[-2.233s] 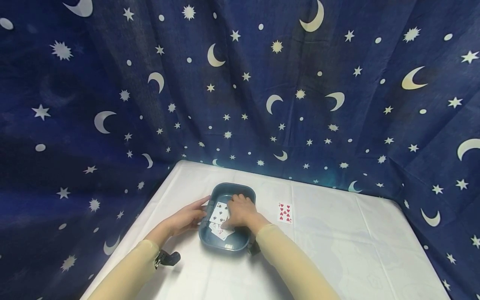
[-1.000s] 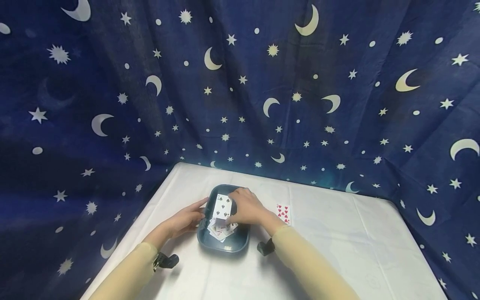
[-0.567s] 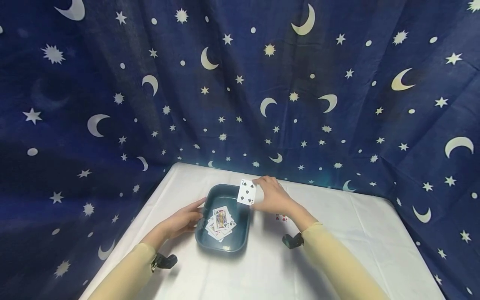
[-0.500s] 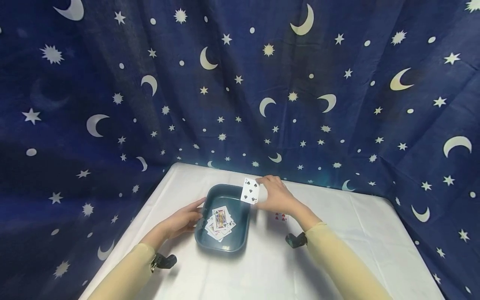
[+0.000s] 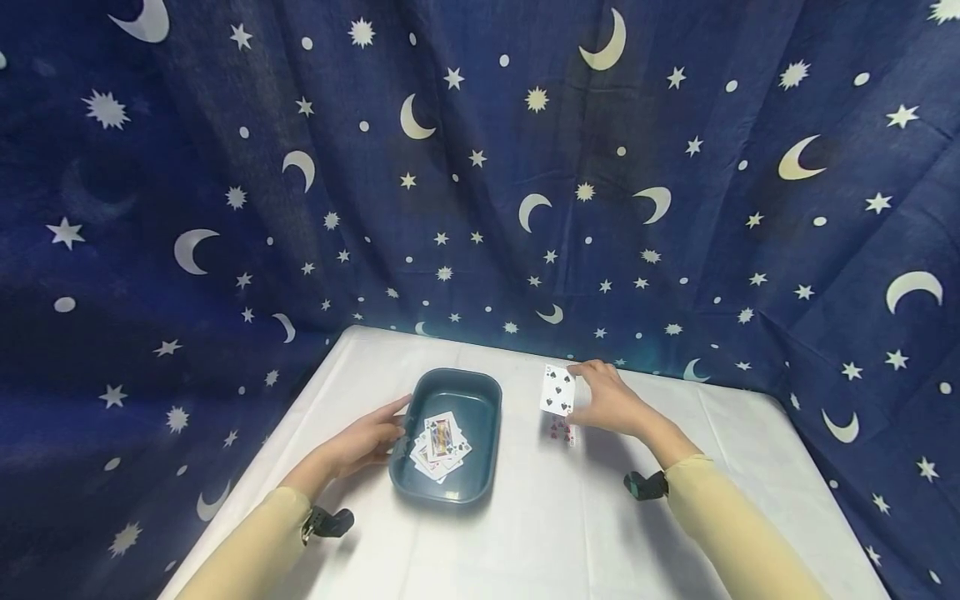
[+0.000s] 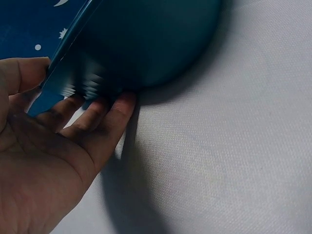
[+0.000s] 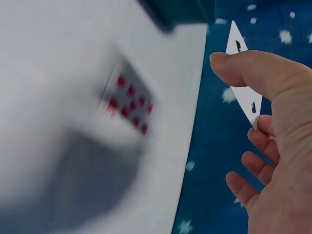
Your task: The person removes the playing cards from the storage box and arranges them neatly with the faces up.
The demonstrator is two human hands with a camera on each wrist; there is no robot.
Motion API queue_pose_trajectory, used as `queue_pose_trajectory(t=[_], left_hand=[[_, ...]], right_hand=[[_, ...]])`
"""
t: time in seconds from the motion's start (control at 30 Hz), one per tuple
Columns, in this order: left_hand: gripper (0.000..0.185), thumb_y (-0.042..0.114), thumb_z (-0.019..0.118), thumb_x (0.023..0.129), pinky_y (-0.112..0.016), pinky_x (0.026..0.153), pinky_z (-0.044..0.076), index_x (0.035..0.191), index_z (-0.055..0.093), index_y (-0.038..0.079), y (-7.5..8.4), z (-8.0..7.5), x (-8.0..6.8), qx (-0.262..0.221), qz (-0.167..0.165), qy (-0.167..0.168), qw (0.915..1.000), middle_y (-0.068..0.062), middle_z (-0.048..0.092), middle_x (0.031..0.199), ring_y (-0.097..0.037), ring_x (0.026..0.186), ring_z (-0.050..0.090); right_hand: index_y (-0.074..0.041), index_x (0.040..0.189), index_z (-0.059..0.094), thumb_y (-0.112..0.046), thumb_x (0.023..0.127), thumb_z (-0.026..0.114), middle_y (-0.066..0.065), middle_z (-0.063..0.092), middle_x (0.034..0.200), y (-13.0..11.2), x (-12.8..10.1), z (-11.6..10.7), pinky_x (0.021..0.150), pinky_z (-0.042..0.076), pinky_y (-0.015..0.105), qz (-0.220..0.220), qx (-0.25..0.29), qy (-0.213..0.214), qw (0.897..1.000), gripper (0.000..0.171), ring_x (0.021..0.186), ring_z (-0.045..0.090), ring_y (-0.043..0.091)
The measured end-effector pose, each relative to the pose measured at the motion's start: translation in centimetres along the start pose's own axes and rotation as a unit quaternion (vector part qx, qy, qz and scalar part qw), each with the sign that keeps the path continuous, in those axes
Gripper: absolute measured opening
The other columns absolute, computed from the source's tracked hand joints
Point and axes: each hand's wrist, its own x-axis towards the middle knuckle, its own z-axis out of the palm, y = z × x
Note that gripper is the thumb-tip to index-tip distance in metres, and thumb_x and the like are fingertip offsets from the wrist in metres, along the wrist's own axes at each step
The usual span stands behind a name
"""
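My right hand (image 5: 611, 402) pinches a five of spades playing card (image 5: 557, 388) by its edge between thumb and fingers. In the head view it hangs over a red hearts card (image 5: 558, 430) lying face up on the table, partly covering it. The right wrist view shows the thumb across the held card (image 7: 253, 103), with the other fingers loosely bent. My left hand (image 5: 367, 439) touches the left side of a dark teal plastic tub (image 5: 496, 442). Its fingertips rest against the outer wall (image 6: 161, 44), fairly straight. Inside the tub lies a loose pile of cards (image 5: 442, 442), a face card uppermost.
A white cloth (image 5: 525, 533) covers the table. Behind it and at the sides hangs a dark blue curtain (image 5: 480, 200) with moons and stars. Each wrist carries a small black camera, such as the left one (image 5: 330, 523).
My right hand has lifted the five of spades out of the tub and carried it rightward to above the hearts card. The face card in the tub is now uncovered. My left hand stays put.
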Motion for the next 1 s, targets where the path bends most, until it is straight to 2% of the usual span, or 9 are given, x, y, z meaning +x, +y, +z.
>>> queue_pose_trajectory(t=[0.23, 0.4, 0.6, 1.0], left_hand=[[0.074, 0.006, 0.052, 0.096, -0.06, 0.105, 0.047, 0.164, 0.028, 0.025, 0.2, 0.0, -0.1, 0.0, -0.006, 0.007, 1.0, -0.026, 0.031, 0.161, -0.046, 0.138, 0.045], [0.074, 0.005, 0.051, 0.096, -0.061, 0.105, 0.046, 0.164, 0.027, 0.024, 0.2, 0.1, -0.2, -0.001, -0.006, 0.005, 1.0, -0.027, 0.03, 0.161, -0.047, 0.139, 0.044], [0.073, 0.006, 0.052, 0.098, -0.06, 0.105, 0.046, 0.164, 0.028, 0.025, 0.3, 0.1, 0.0, -0.004, -0.008, 0.006, 0.9999, -0.026, 0.03, 0.162, -0.047, 0.14, 0.044], [0.072, 0.008, 0.054, 0.097, -0.059, 0.104, 0.048, 0.163, 0.03, 0.026, 0.1, 0.0, 0.2, 0.001, -0.01, 0.014, 0.9998, -0.025, 0.032, 0.162, -0.045, 0.138, 0.046]], right_hand=[[0.0, 0.147, 0.049, -0.03, 0.075, 0.088, 0.024, 0.045, 0.146, 3.4, -1.2, 0.4, 0.113, 0.031, 0.066, 0.02, -0.006, -0.002, 1.0, 0.088, 0.137, 0.035, 0.044], [0.002, 0.145, 0.05, -0.029, 0.074, 0.089, 0.027, 0.045, 0.145, 4.9, -2.0, 0.9, 0.112, 0.033, 0.066, 0.035, -0.015, -0.011, 0.999, 0.087, 0.133, 0.037, 0.046], [0.005, 0.144, 0.05, -0.027, 0.072, 0.09, 0.026, 0.049, 0.14, 6.3, -2.7, 1.4, 0.109, 0.037, 0.065, 0.055, -0.029, -0.041, 0.997, 0.088, 0.127, 0.042, 0.045], [0.003, 0.146, 0.049, -0.023, 0.07, 0.089, 0.026, 0.046, 0.145, 8.0, -3.0, 2.3, 0.112, 0.03, 0.069, 0.096, -0.007, -0.085, 0.992, 0.09, 0.131, 0.039, 0.047]])
